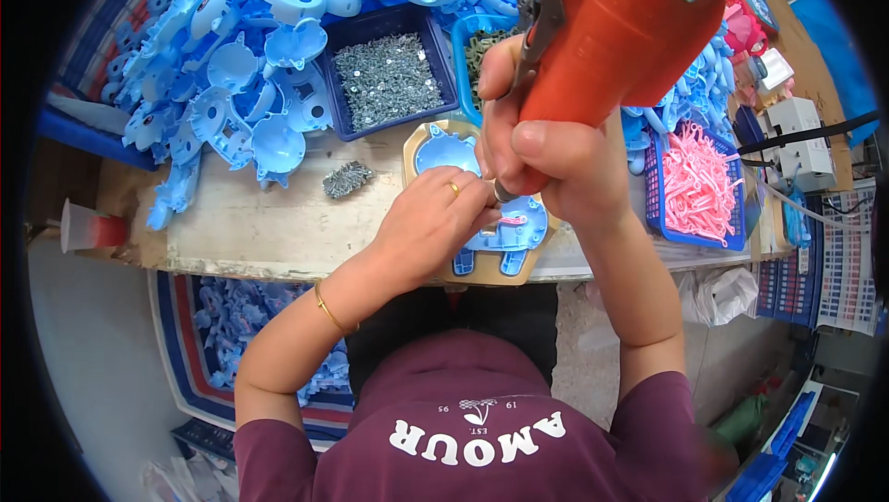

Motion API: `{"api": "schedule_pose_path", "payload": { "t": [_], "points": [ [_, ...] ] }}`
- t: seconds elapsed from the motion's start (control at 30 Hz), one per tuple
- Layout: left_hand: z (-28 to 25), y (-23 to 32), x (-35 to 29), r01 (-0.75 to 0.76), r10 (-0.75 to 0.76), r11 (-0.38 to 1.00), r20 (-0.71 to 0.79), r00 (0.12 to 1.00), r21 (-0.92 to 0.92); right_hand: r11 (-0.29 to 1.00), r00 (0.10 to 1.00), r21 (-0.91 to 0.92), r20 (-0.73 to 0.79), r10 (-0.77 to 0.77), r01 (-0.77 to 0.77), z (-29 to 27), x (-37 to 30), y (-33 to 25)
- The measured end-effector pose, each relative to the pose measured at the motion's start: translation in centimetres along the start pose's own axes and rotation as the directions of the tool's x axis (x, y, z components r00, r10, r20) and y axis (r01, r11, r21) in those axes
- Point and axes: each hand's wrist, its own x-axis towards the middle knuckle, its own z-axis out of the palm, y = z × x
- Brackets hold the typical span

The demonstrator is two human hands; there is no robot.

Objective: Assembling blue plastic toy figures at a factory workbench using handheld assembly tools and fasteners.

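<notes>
Gripped in my right hand (574, 155) is an orange-red power screwdriver (611, 39), its tip pointing down at a light-blue plastic toy shell (505, 238). That shell lies in a tan holder (537, 266) at the table's front edge, with a small pink part (513, 219) in it. My left hand (421, 219) rests over the shell's middle, its fingers bent and close together beside the screwdriver tip. Whatever those fingertips pinch is hidden. Left of the holder, a small heap of screws (348, 180) sits on the table.
A dark-blue tray (337, 122) of screws stands behind the holder, beside a light-blue tray (460, 48). Blue shells (231, 67) pile up at the back left. On the right is a blue basket (656, 196) of pink parts. A red-and-white cup (93, 226) stands far left.
</notes>
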Motion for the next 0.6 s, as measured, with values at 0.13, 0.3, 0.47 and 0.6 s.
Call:
{"api": "schedule_pose_path", "payload": {
  "t": [0.13,0.3,0.47,0.6],
  "points": [
    [0.4,0.4,-0.3,-0.014,0.015,1.000,0.015,1.000,-0.014,0.999,1.000,0.045,0.025,0.012,-0.013,-0.1,-0.3,0.2],
    [-0.4,1.4,0.1,0.005,-0.007,0.999,0.071,0.997,0.034,0.993,0.995,-0.112,-0.102,0.019,-0.031,-1.0,-2.8,0.5],
    [0.8,1.1,-1.0,-0.083,0.070,0.993,0.149,0.986,0.081,0.995,0.983,-0.052,-0.167,0.078,-0.087,-2.2,-3.4,2.0],
    [1.3,1.0,-1.1,-0.101,0.081,0.984,0.132,0.988,0.147,0.997,0.978,-0.046,-0.198,0.058,-0.068,-2.5,-3.5,2.9]
  ]
}}
